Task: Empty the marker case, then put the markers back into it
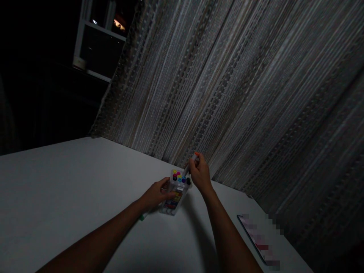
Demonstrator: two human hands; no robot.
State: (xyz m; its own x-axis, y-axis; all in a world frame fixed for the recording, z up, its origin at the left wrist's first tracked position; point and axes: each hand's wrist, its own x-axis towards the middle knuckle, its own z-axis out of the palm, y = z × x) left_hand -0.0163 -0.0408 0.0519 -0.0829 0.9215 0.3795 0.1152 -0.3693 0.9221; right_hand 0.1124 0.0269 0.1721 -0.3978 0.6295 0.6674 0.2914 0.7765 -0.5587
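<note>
A clear plastic case [180,188] of markers stands tilted on the white table, a colourful label on its front. Several marker ends in yellow, pink, blue, purple and black show at its top. My left hand [157,194] grips the case from the left, thumb across the front. Above the case's right side, my right hand [200,173] is closed around a pale marker [186,170] with an orange end, its lower end at the case's opening. A green-tipped marker [143,216] lies on the table, partly hidden under my left forearm.
The white table [85,178] runs back to a hanging striped curtain [204,83]. Flat on the right side lies a dark-edged, blurred-out object [253,239]. A window [101,41] and a pale container [79,63] are in the dark background at left.
</note>
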